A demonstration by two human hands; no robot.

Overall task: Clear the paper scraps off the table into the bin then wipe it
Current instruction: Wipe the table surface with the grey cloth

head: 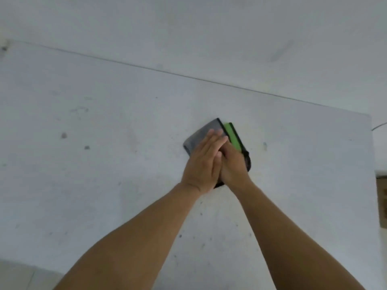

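Left hand (202,164) flat, overlapping right hand (233,164), fingers straight, both stacked pressing grey-green cloth (195,138) onto white table (104,164), likely for firmer wiping; no scraps visible.

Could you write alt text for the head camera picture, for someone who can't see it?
Two bare hands, the left hand laid partly over the right hand, press a folded grey and green cloth flat on a white table marked with small dark spots.
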